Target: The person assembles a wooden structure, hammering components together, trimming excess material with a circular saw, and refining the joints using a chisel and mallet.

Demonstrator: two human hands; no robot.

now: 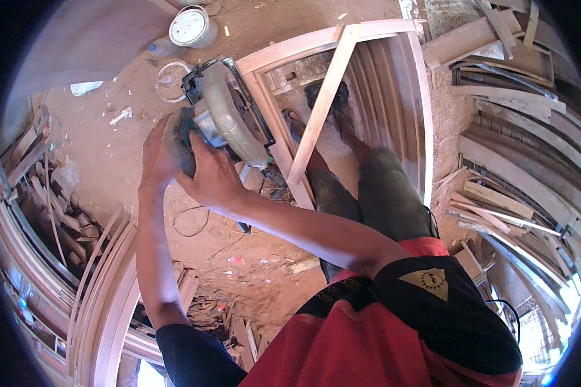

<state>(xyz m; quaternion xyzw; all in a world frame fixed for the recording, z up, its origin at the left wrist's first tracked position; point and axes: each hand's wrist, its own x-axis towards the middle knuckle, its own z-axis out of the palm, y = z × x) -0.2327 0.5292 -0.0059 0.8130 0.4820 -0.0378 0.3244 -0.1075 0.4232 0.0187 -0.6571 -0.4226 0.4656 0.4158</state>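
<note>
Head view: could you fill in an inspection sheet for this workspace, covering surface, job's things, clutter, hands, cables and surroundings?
Surface: brown, earthen-looking ground, strewn with chips and scraps.
Job's things: circular saw at the side of a wooden frame; whether they touch cannot be told. A diagonal strip crosses the frame.
Clutter: heap of offcuts; white bucket.
Hands: left hand and right hand both grip the saw.
Cables: thin dark cable looped on the ground; any link to the saw cannot be made out.
Surroundings: stacked timber on the right, long planks on the left.
</note>
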